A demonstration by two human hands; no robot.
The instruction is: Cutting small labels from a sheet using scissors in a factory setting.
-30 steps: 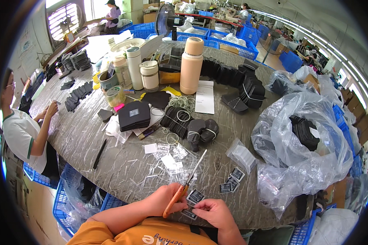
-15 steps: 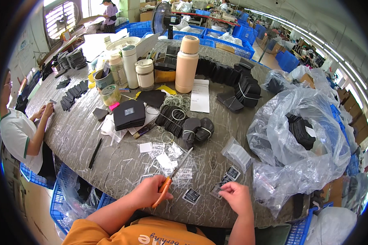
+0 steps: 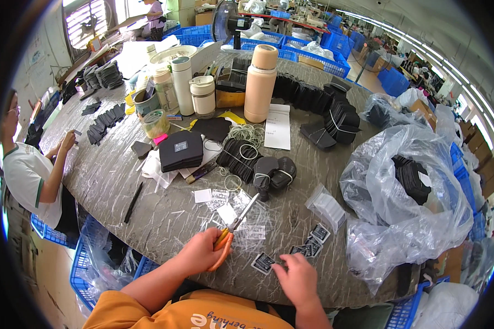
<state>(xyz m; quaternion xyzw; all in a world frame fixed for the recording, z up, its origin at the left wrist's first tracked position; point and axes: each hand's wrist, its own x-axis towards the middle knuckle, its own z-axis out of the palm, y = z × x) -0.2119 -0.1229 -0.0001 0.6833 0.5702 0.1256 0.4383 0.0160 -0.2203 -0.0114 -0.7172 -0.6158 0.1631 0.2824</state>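
My left hand (image 3: 200, 253) is wrapped round the orange handles of a pair of scissors (image 3: 241, 214), whose blades point away and to the right. Beneath and beside the blades lie clear plastic scraps (image 3: 236, 200) and small printed white squares (image 3: 255, 232). My right hand (image 3: 299, 277) is low over the table, thumb and forefinger apart at the right edge of a small black label with a pale border (image 3: 263, 262). Whether they touch it is hard to make out. Several similar black labels (image 3: 313, 247) lie fanned just beyond that hand.
A clear plastic packet (image 3: 325, 207) and a large clear bag (image 3: 368, 219) with black pieces lie to the right. Banded black stacks (image 3: 239, 160), a peach bottle (image 3: 261, 85) and cups stand farther back. A black pen (image 3: 133, 203) lies left. A co-worker (image 3: 33, 178) sits at the left.
My right hand has moved left from the fanned labels to the single label. Another dark label now shows in the fan. The scissors stay in my left hand, turned slightly.
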